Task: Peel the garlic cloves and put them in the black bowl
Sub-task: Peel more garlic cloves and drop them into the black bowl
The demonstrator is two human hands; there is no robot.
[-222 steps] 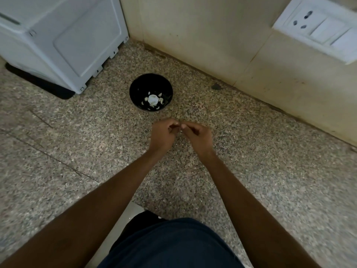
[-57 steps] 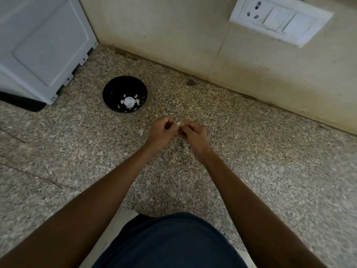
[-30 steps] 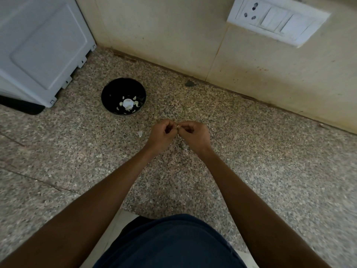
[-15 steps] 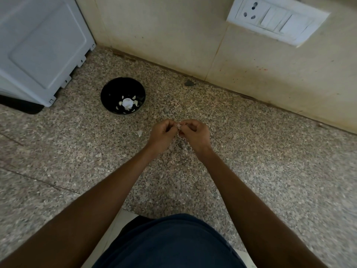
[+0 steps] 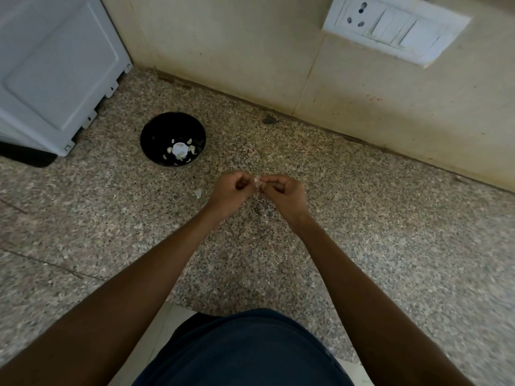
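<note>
A small pale garlic clove (image 5: 257,182) shows between my two hands above the speckled granite counter. My left hand (image 5: 231,192) and my right hand (image 5: 281,193) meet fingertip to fingertip and both pinch it; most of the clove is hidden by the fingers. The black bowl (image 5: 156,132) stands to the upper left of my hands, apart from them. It holds a whitish garlic piece (image 5: 179,149) and several small pale bits around it.
A scrap of white garlic skin (image 5: 198,193) lies on the granite counter (image 5: 376,232) just left of my left hand. A white appliance (image 5: 55,65) fills the back left corner. The beige wall (image 5: 250,51) carries a white switch plate (image 5: 395,29).
My hands stay joined on the clove in the same spot, with only small finger shifts. Since the earliest frame the view has shifted, so the bowl now sits further left.
</note>
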